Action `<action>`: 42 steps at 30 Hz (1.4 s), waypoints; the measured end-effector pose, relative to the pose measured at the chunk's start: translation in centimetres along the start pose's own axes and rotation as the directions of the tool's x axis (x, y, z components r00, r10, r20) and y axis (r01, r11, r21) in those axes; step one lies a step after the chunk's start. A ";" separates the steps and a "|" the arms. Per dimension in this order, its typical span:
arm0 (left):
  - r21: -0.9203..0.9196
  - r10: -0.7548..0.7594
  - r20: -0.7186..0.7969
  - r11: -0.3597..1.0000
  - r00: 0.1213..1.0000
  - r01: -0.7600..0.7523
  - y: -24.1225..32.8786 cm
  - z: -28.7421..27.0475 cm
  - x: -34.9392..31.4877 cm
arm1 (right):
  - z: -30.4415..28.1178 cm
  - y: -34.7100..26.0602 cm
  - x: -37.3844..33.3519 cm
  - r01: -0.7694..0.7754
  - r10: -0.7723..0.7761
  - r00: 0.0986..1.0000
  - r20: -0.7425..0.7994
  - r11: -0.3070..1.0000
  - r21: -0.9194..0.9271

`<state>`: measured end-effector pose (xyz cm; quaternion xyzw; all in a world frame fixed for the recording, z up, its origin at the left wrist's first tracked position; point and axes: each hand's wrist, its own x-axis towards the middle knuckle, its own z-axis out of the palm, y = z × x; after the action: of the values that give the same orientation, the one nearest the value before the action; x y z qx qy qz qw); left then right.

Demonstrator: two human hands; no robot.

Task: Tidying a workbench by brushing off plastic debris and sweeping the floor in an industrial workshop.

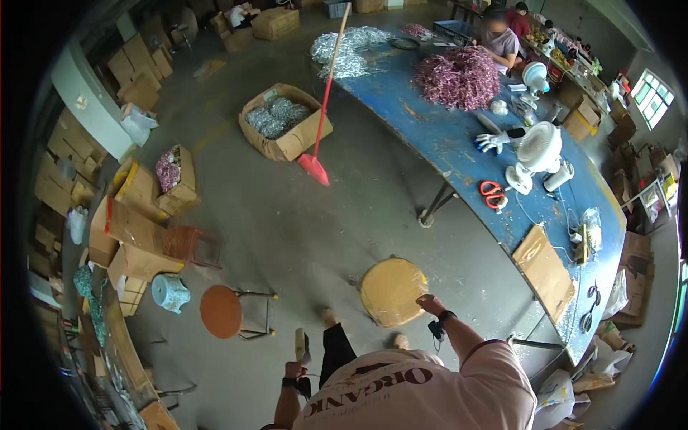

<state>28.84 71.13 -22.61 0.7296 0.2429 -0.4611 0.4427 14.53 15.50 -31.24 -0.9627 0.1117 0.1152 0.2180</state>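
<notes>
Right hand [431, 304] is touching round stool [391, 291] edge, grip unclear; left hand [294, 370] is gripping a pale tool [300, 345].

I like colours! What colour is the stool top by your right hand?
Yellowish tan stool top, head view.

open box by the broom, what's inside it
The box holds a heap of shiny silver-grey pieces. What lies beneath the heap, and the box floor, is covered. The broom leans beside it.
</notes>
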 end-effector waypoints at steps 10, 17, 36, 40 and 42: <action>-0.002 -0.226 0.187 0.973 0.956 0.231 13.2 -12.3 3.2 | 2.3 -16.0 14.9 0.125 -0.091 0.989 -0.113 0.930 0.346; 0.686 0.512 0.653 -0.086 0.558 -0.723 25.4 -10.4 11.1 | 1.4 -14.1 20.2 -0.160 0.171 0.984 0.041 0.769 0.619; 0.314 0.696 0.459 0.454 0.552 -0.834 80.9 13.3 15.2 | -24.6 -4.2 45.0 -0.229 0.496 0.863 -0.098 0.556 0.799; 0.147 0.700 0.542 0.466 0.465 -0.873 93.1 20.6 19.3 | -23.0 -0.7 45.3 -0.377 0.585 0.806 -0.087 0.622 0.686; 0.068 0.787 0.493 0.388 0.369 -0.919 99.0 24.5 23.0 | -16.8 4.1 42.7 -0.167 0.193 0.931 -0.311 0.980 0.108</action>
<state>103.66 0.03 -5.70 0.7039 -0.3516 -0.3235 0.5256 56.88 -2.62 -29.62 -0.9447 0.2380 -0.0272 0.2238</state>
